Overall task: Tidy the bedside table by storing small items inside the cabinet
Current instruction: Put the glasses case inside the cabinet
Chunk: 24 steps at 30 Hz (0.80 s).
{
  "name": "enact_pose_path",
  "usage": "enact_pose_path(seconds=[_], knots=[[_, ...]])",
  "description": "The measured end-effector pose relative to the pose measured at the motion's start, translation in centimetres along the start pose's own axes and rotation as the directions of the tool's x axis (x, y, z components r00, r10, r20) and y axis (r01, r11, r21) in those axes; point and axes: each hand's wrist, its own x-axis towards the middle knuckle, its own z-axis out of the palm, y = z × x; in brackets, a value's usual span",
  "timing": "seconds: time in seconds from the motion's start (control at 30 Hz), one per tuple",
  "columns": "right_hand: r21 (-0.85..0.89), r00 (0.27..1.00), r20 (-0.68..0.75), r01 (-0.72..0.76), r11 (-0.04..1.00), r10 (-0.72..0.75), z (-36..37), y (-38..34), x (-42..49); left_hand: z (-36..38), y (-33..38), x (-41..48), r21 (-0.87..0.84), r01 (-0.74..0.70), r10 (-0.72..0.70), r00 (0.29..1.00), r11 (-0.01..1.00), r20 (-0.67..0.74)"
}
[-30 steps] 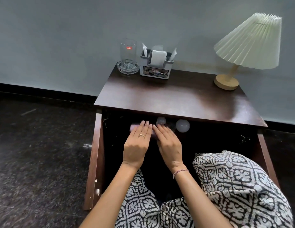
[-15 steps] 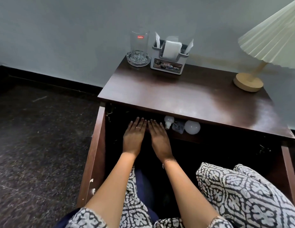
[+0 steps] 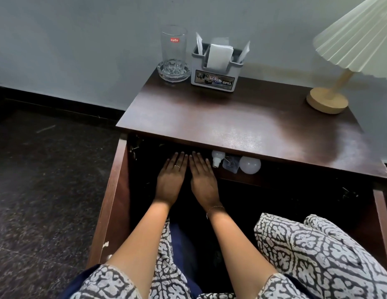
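The dark wooden bedside table (image 3: 231,126) has its cabinet open below the top. My left hand (image 3: 171,182), with a ring on it, and my right hand (image 3: 203,180) lie flat, palms down, side by side inside the cabinet's dark upper shelf. Their fingers are stretched out, with the tips just under the tabletop's front edge. Whatever lies beneath them is hidden in shadow. To the right on the same shelf lie a small white bulb (image 3: 217,157), a clear packet (image 3: 231,165) and a round white bulb (image 3: 249,165).
On top at the back stand a tall glass (image 3: 173,52) in a glass dish, a grey organiser (image 3: 216,70) with paper slips, and a pleated lamp (image 3: 327,100) at the right. Cabinet doors hang open at the left (image 3: 110,203) and right (image 3: 382,212). My patterned knees fill the foreground.
Both hands have slid deeper into the cabinet, staying flat and together. The pale object seen under my fingertips one second ago is no longer visible. The camera has moved closer and to the left.
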Motion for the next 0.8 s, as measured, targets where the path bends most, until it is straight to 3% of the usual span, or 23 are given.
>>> enact_pose_path(seconds=[0.17,0.33,0.8], knots=[[0.005,0.999,0.044,-0.013,1.000,0.013,0.4,0.1,0.6,0.4,-0.4,0.9,-0.014,0.008,-0.008,1.000,1.000,-0.021],[-0.013,0.996,0.093,-0.008,1.000,0.009,1.0,0.5,1.5,1.6,-0.7,1.5,-0.100,0.021,-0.016,0.999,0.995,0.048],[-0.044,0.975,0.221,0.012,0.999,-0.002,0.5,1.3,3.1,2.7,-1.0,3.3,-0.030,0.045,-0.042,0.994,0.999,0.101]])
